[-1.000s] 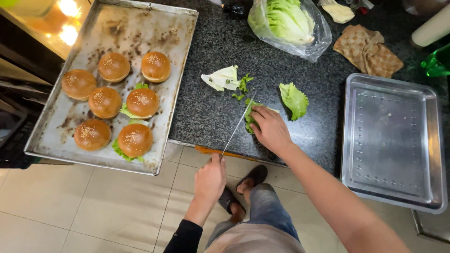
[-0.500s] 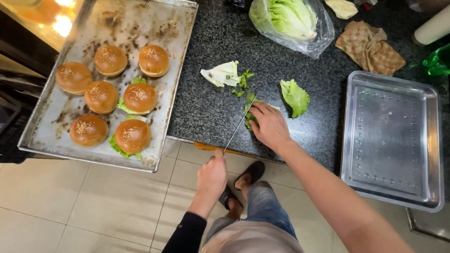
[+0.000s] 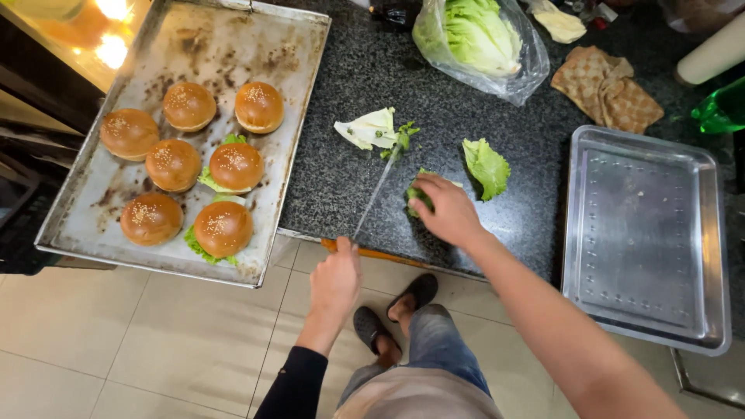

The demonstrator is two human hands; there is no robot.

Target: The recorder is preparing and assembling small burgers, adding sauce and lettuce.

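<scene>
- Left hand [image 3: 335,278] is wrapped tight round the handle of a long knife [image 3: 378,190]; the blade runs up and to the right across the dark speckled counter [image 3: 341,178], its tip in among the green scraps [image 3: 397,140] beside a pale lettuce core piece [image 3: 368,129]
- Right hand [image 3: 446,211] is down flat, fingers curled over a small bunch of lettuce [image 3: 417,198] and pinning it to the counter – just right of the blade, near the front edge
- A loose lettuce leaf [image 3: 486,164] lies just beside that hand, on its far side
- Up top, a clear plastic bag of lettuce [image 3: 477,39] sits open; a checked cloth [image 3: 607,88] lies crumpled to its right
- Off to the left, a worn baking tray [image 3: 194,46] overhangs the counter edge – seven sesame buns [image 3: 236,166] on it (three with green leaf peeking out underneath)
- Right side: a shiny steel tray [image 3: 644,233] on the counter; a green bottle [image 3: 720,109] pokes in at the frame edge
</scene>
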